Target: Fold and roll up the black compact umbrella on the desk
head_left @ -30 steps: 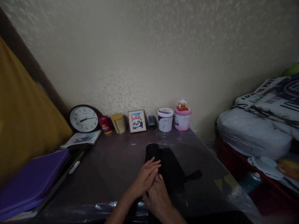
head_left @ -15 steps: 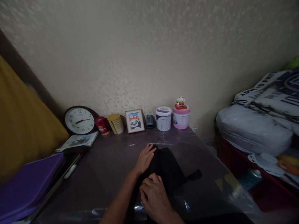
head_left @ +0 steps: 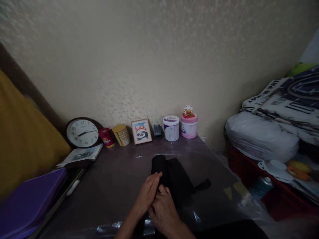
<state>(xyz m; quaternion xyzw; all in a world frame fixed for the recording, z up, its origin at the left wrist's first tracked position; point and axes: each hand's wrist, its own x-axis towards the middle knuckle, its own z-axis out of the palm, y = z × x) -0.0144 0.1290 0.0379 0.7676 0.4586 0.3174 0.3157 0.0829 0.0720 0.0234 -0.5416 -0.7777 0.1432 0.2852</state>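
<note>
A black umbrella (head_left: 178, 177), its fabric partly rolled, lies on the table in front of me. The rolled part points away from me, and a flat flap with a short strap (head_left: 203, 186) spreads to the right. My left hand (head_left: 149, 191) rests on the roll's left side, fingers stretched out and close together. Just beside it, my right hand (head_left: 165, 210) is closed on the near part of the fabric with curled fingers. The two hands touch or nearly touch, and they hide the umbrella's near end.
Along the wall stand a clock (head_left: 83, 132), a red can (head_left: 107, 137), a yellow-lidded tin (head_left: 121, 135), a framed panda picture (head_left: 141, 131), and two white tubs, one topped by a cat figurine (head_left: 188, 111). A purple folder (head_left: 32, 200) lies left; bagged bedding (head_left: 261, 137) is at right.
My left hand has slid back toward me along the roll, baring its far end, and its fingers have come together. My right hand stays closed on the fabric. The view has shifted slightly.
</note>
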